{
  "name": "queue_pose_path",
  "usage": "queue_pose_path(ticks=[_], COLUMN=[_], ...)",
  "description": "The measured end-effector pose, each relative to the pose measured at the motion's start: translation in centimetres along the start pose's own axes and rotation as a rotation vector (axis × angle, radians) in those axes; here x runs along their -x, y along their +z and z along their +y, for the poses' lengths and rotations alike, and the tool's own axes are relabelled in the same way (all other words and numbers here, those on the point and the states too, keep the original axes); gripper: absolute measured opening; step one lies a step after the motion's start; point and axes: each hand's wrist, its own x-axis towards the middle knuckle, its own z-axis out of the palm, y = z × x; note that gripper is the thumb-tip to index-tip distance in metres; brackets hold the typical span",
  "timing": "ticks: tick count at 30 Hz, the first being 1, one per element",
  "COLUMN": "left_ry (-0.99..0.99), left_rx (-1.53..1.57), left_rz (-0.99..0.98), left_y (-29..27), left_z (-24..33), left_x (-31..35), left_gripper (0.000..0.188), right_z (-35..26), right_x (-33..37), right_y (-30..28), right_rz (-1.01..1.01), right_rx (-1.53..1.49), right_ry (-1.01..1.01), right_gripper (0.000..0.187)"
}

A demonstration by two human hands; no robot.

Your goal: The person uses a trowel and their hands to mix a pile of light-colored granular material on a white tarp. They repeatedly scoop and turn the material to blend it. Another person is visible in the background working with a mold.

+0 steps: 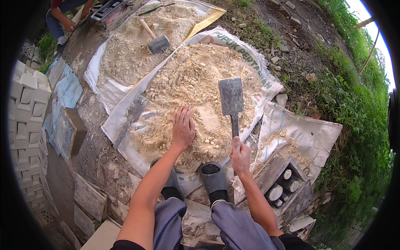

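Observation:
A heap of pale, lumpy sandy powder [200,71] lies spread on a white woven sack [111,125] before my feet. My left hand [183,127] rests flat on the near part of the heap, its fingers stretched out. In my right hand [240,156] is a paddle-shaped tool [231,98] with a flat, dark grey rectangular head and a narrow handle. The fingers are wrapped round its handle, and the head points away from me above the right side of the heap. Beside my left hand the powder is rough; to its right lies a smoother patch.
A mallet [158,44] with a wooden handle lies on a second powder-covered sack behind. Stacked pale blocks [27,100] line the left. At right stands a dark box mould [273,168] with round cylinders. A person [62,18] crouches at the far left. Plants [354,121] edge the right.

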Motion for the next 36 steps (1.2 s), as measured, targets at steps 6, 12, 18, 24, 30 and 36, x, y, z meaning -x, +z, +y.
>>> queue_pose_path(ticks=[6, 12, 18, 24, 30, 36], left_ry=[-0.061, 0.141, 0.251, 0.346, 0.251, -0.04], left_rx=[0.066, -0.007, -0.157, -0.239, -0.325, 0.359], left_rz=[-0.054, -0.179, -0.359, -0.38, -0.407, -0.254], left_y=[0.1, -1.0, -0.5, 0.8, 1.5, -1.2], left_z=[0.2, 2.2, 4.3, 2.2, 1.1, 0.8], left_x=[-0.5, -1.7, -3.6, -4.5, -6.0, -6.1], left_gripper=[0.033, 0.061, 0.066, 0.063, 0.05, 0.03], right_z=[6.5, 8.0, 8.4, 6.7, 6.6, 9.1], right_x=[0.0, 3.2, 4.0, 1.6, -2.3, -5.7], right_y=[0.6, -3.6, -6.7, -7.2, -7.7, -7.7], right_rz=[-0.103, -0.128, 0.048, 0.145, 0.298, 0.311], right_rx=[0.398, 0.294, 0.107, 0.034, 0.414, 0.573], right_ry=[0.148, 0.307, 0.39, 0.396, 0.055, -0.018], right_gripper=[0.063, 0.063, 0.061, 0.061, 0.059, 0.058])
